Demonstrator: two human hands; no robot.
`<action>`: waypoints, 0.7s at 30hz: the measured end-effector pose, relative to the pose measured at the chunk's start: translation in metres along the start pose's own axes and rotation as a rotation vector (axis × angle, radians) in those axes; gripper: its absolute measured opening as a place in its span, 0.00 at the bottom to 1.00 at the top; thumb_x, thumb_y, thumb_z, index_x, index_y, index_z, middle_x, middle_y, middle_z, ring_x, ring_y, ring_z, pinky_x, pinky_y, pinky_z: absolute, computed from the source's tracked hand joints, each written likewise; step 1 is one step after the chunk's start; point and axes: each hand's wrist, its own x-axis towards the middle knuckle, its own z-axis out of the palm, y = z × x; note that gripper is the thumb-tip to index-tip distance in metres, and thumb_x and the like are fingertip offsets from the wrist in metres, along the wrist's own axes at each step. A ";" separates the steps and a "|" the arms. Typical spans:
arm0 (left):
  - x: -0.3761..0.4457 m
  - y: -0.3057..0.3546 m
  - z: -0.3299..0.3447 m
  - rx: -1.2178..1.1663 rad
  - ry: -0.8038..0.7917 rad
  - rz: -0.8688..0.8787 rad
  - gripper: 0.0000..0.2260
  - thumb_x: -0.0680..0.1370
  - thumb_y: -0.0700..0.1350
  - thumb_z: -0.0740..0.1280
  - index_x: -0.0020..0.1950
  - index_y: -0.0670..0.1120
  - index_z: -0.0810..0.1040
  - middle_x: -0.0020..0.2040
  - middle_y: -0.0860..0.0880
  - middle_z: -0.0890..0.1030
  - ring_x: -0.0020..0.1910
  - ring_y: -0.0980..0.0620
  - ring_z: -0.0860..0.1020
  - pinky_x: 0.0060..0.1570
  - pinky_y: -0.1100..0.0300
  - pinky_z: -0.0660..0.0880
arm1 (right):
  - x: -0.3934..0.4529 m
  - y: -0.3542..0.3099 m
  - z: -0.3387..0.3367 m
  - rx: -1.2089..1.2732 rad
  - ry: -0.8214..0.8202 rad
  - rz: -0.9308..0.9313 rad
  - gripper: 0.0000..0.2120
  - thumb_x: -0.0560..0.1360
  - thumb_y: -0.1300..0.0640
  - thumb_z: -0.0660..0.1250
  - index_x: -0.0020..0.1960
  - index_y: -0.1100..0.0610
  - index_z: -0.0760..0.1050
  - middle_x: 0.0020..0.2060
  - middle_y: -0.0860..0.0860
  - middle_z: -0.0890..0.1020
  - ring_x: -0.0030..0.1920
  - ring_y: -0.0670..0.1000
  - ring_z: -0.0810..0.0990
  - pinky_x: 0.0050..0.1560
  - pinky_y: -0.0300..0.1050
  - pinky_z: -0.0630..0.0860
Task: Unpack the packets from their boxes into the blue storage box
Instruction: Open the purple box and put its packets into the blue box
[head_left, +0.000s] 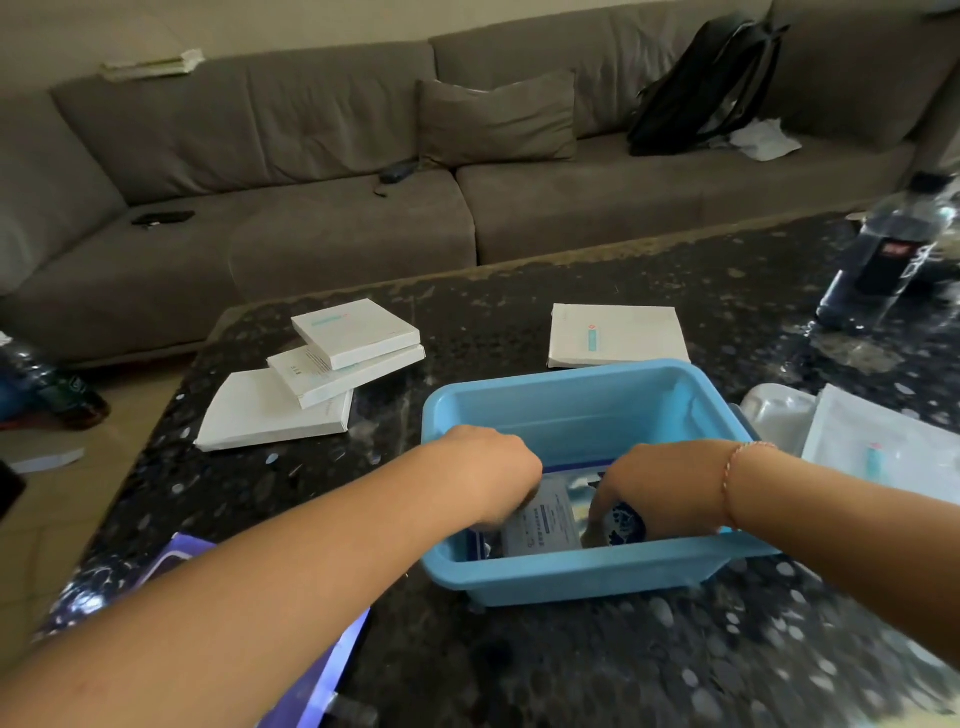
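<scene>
At our dark speckled table (571, 291), the blue storage box (582, 571) sits close to the near edge, within easy reach so we can work inside it with both arms. Three white boxes (311, 379) lie overlapped toward the far left corner, and another white box (615, 335) lies flat just behind the blue storage box, likely stock waiting or already emptied; we cannot tell which. A clear bottle (883, 260) stands at the far right edge, out of the way. Our left hand (493, 467) and right hand (654, 488) both reach down into the blue storage box, fingers curled over the white packets (540, 525) lying on its floor, seemingly settling them flat to save room; the fingertips are hidden, so we cannot tell whether either truly grips one.
</scene>
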 end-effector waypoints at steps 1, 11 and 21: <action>0.001 0.000 0.000 -0.002 -0.007 0.007 0.15 0.76 0.41 0.69 0.62 0.51 0.79 0.55 0.48 0.79 0.48 0.46 0.79 0.41 0.53 0.76 | 0.001 0.001 0.000 -0.011 -0.010 -0.014 0.21 0.78 0.54 0.65 0.70 0.41 0.71 0.65 0.47 0.76 0.64 0.53 0.74 0.67 0.50 0.71; -0.018 -0.014 -0.009 -0.157 0.235 0.117 0.16 0.77 0.53 0.69 0.64 0.54 0.76 0.57 0.52 0.79 0.53 0.49 0.78 0.49 0.52 0.77 | -0.013 0.000 -0.019 0.096 0.118 0.012 0.22 0.77 0.47 0.67 0.70 0.40 0.70 0.64 0.43 0.76 0.62 0.47 0.75 0.66 0.46 0.70; -0.172 -0.041 0.135 -0.556 0.817 0.010 0.21 0.69 0.66 0.73 0.48 0.52 0.72 0.47 0.57 0.73 0.44 0.55 0.73 0.42 0.54 0.75 | -0.077 -0.113 -0.007 0.694 1.296 -0.310 0.05 0.75 0.47 0.68 0.45 0.46 0.81 0.36 0.42 0.82 0.30 0.45 0.80 0.30 0.37 0.74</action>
